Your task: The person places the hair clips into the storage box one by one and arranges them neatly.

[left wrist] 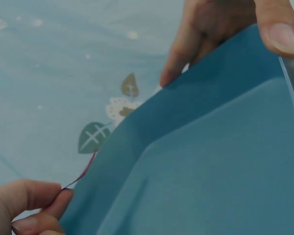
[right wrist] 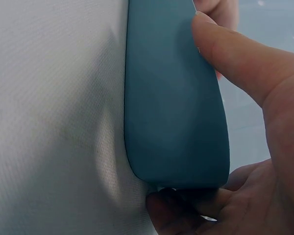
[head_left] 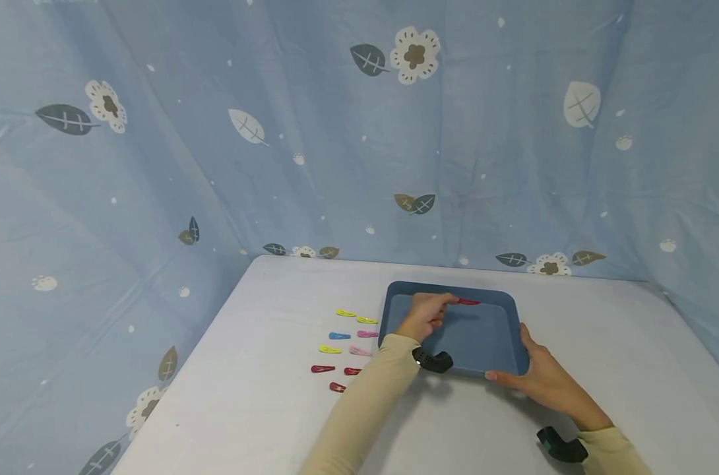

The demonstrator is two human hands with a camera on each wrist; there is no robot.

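My left hand (head_left: 426,315) reaches over the blue tray (head_left: 389,316) and pinches a dark red snap hair clip (head_left: 469,301) by one end, near the tray's far wall. Seen from the left wrist, this clip (left wrist: 86,169) sticks out thin and edge-on beside the tray's rim. My right hand (head_left: 546,379) grips the near right corner of the tray, thumb at the front side and fingers along the right side. In the right wrist view the thumb lies on the rim of the tray (right wrist: 171,107), with fingertips partly hidden under the corner.
Left of the tray, several hair clips lie on the white table (head_left: 229,396): yellow clips (head_left: 330,349), a blue clip (head_left: 339,336), pink clips (head_left: 360,351) and dark red clips (head_left: 322,369). A patterned blue cloth (head_left: 336,132) hangs behind and to the left.
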